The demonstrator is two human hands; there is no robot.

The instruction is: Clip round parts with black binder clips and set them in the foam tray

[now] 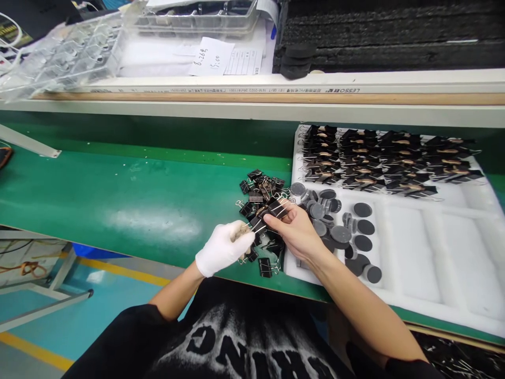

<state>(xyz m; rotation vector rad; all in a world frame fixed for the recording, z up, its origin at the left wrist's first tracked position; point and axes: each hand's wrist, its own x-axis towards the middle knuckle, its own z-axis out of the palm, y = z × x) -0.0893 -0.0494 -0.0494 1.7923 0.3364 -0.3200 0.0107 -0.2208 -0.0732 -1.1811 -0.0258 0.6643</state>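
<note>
My left hand (223,248), in a white glove, pinches the wire handles of a black binder clip (258,225). My bare right hand (302,231) is closed on a second black binder clip (276,208), thumb on top. The two clips meet between my hands; whether a disc is clamped between them I cannot make out. Around and below lies a pile of loose binder clips (265,267) on the green bench. Just right of my right hand, grey and black round discs (340,234) are scattered over a white foam tray (414,252).
Rows of clipped-together binder clips (402,152) fill the tray's far part. Above the bench runs a white shelf edge (197,108), holding clear plastic trays (197,22), a handwritten paper (213,57) and black foam blocks (394,34). Green bench surface (118,195) extends left.
</note>
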